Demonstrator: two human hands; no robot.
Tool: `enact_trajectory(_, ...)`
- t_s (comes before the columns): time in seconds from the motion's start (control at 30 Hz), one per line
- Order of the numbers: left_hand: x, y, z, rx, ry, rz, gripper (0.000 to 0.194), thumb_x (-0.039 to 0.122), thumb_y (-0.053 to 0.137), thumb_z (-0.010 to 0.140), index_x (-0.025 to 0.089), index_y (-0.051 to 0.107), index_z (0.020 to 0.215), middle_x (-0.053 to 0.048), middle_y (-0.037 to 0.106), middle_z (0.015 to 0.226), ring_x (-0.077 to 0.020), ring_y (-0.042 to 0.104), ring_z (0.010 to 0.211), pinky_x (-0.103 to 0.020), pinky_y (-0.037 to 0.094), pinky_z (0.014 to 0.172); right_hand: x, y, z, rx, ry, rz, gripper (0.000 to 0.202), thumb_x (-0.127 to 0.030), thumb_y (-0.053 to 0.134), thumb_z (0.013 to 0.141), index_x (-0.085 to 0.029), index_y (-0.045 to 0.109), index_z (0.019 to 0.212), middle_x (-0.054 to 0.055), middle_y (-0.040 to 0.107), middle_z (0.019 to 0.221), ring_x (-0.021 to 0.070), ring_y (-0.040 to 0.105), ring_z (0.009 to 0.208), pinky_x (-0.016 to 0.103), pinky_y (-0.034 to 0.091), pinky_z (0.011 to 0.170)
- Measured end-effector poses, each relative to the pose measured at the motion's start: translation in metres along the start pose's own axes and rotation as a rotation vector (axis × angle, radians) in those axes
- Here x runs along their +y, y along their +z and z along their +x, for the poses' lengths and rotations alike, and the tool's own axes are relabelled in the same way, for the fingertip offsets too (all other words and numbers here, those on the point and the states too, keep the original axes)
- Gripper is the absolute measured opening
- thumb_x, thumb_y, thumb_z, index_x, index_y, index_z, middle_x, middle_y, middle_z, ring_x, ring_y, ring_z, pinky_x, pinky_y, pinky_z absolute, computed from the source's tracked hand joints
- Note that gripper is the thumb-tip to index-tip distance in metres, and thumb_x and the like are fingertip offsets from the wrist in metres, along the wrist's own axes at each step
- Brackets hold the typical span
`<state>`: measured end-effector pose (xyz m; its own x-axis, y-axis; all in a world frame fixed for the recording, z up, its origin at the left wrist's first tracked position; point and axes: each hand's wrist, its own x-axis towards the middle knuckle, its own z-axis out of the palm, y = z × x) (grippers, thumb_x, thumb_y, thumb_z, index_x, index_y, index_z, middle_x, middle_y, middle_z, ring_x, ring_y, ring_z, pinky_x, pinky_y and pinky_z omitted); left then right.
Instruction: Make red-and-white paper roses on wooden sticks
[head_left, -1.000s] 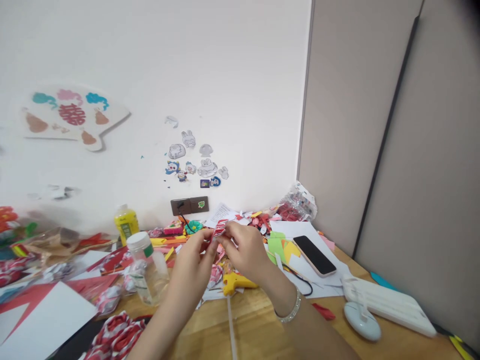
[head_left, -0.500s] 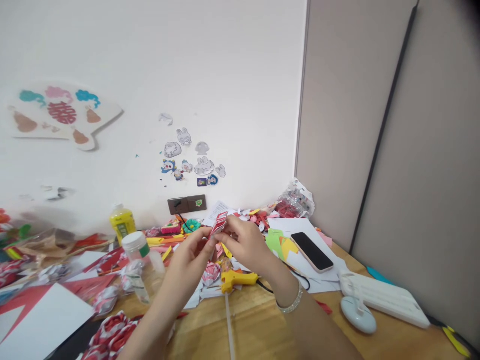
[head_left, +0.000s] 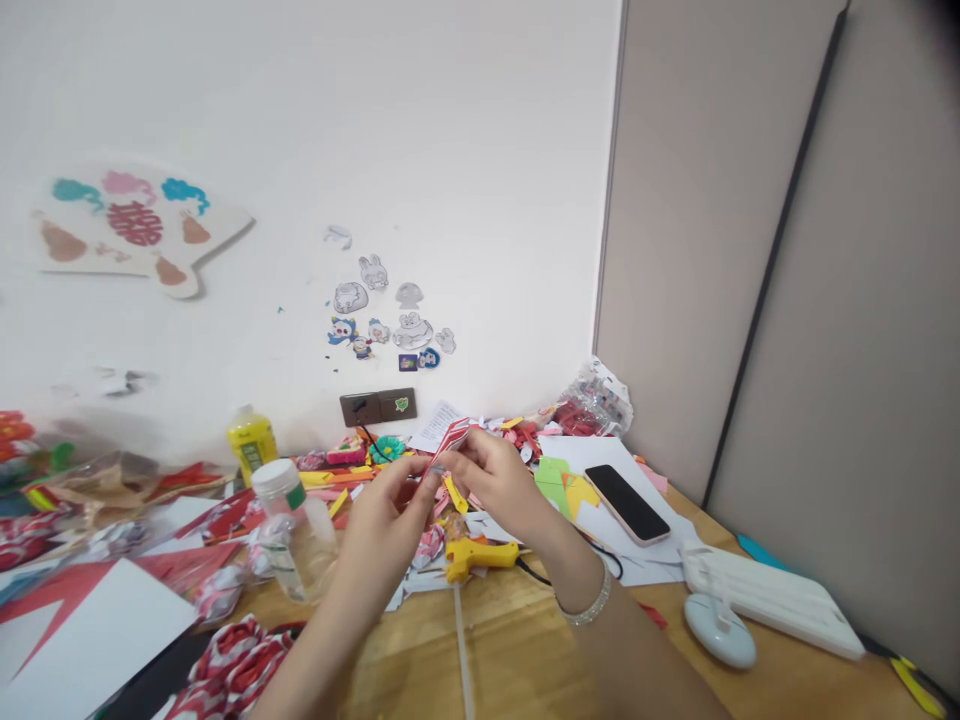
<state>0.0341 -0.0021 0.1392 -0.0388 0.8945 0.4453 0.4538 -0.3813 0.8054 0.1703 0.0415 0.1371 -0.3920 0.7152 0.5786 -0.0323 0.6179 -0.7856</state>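
A folded piece of red and white paper (head_left: 452, 437) is pinched between both my hands above the middle of the littered table. My left hand (head_left: 397, 500) grips its lower left end with thumb and fingers. On the other side, my right hand (head_left: 491, 468) has its fingertips closed on the paper's right part; a bracelet circles that wrist. Part of the paper is hidden behind the fingers. Below my hands lies a yellow hot glue gun (head_left: 480, 556) with a glue stick (head_left: 463, 650) reaching toward me. A crumpled red-and-white paper flower (head_left: 429, 545) sits beside it.
To the left stand a clear jar with a white lid (head_left: 276, 480) and a yellow bottle (head_left: 252, 440). Rolled red-white papers (head_left: 232, 665) and white sheets (head_left: 97, 640) lie nearer. A phone (head_left: 627, 503) and a white desk lamp (head_left: 772, 600) are at right.
The folded paper has tilted and now shows a longer striped edge to the upper right. Both hands stay closed on it. The whole view has shifted slightly.
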Motion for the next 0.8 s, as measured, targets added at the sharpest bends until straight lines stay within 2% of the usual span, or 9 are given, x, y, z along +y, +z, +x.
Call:
enact_trajectory(0.2, 0.004, 0.003, -0.003, 0.045, 0.057, 0.064, 0.027, 0.041, 0.047, 0.079, 0.017, 0.056, 0.086, 0.005, 0.046, 0.051, -0.0123, 0.044, 0.048, -0.023, 0.035, 0.047, -0.001, 0.001, -0.002, 0.059, -0.062, -0.038, 0.032, -0.041, 0.044, 0.089, -0.018, 0.043, 0.067, -0.007, 0.040, 0.050, 0.0073, 0.037, 0.046, 0.020, 0.029, 0.046)
enact_trajectory(0.33, 0.005, 0.003, -0.005, 0.039, 0.077, 0.060, 0.025, 0.040, 0.049, 0.078, 0.018, 0.059, 0.085, 0.004, 0.049, 0.053, -0.0132, 0.046, 0.051, -0.023, 0.037, 0.050, -0.003, -0.001, -0.001, 0.045, -0.084, 0.036, 0.030, -0.041, 0.048, 0.087, -0.018, 0.046, 0.068, -0.007, 0.041, 0.051, 0.0074, 0.038, 0.046, 0.020, 0.031, 0.047)
enact_trajectory(0.47, 0.007, 0.003, -0.005, 0.028, 0.065, -0.009, 0.025, 0.040, 0.052, 0.077, 0.018, 0.059, 0.084, 0.005, 0.048, 0.053, -0.0124, 0.045, 0.050, -0.023, 0.036, 0.049, -0.004, -0.002, 0.000, 0.033, -0.054, 0.063, 0.030, -0.040, 0.048, 0.086, -0.018, 0.045, 0.066, -0.007, 0.041, 0.050, 0.0075, 0.039, 0.045, 0.020, 0.032, 0.046)
enact_trajectory(0.63, 0.010, 0.010, -0.005, 0.005, -0.003, -0.200, 0.025, 0.042, 0.054, 0.076, 0.017, 0.057, 0.079, 0.007, 0.043, 0.054, -0.0095, 0.038, 0.049, -0.021, 0.031, 0.047, -0.005, 0.001, 0.001, 0.106, -0.020, 0.035, 0.029, -0.038, 0.050, 0.085, -0.018, 0.044, 0.065, -0.006, 0.042, 0.052, 0.0076, 0.039, 0.048, 0.020, 0.031, 0.046)
enact_trajectory(0.7, 0.009, 0.011, -0.004, -0.014, -0.063, -0.313, 0.027, 0.043, 0.056, 0.075, 0.017, 0.055, 0.078, 0.008, 0.040, 0.053, -0.0083, 0.034, 0.047, -0.020, 0.027, 0.045, -0.007, -0.001, 0.000, 0.051, 0.019, 0.051, 0.021, -0.035, 0.052, 0.084, -0.017, 0.049, 0.074, -0.006, 0.045, 0.056, 0.0077, 0.041, 0.049, 0.019, 0.032, 0.046)
enact_trajectory(0.8, 0.004, 0.008, -0.002, -0.031, -0.121, -0.455, 0.028, 0.044, 0.058, 0.073, 0.017, 0.052, 0.073, 0.008, 0.038, 0.051, -0.0070, 0.030, 0.046, -0.019, 0.024, 0.045, -0.010, -0.013, -0.002, -0.124, 0.122, 0.047, 0.016, -0.030, 0.054, 0.082, -0.017, 0.052, 0.090, -0.005, 0.048, 0.061, 0.0083, 0.043, 0.052, 0.019, 0.034, 0.048)
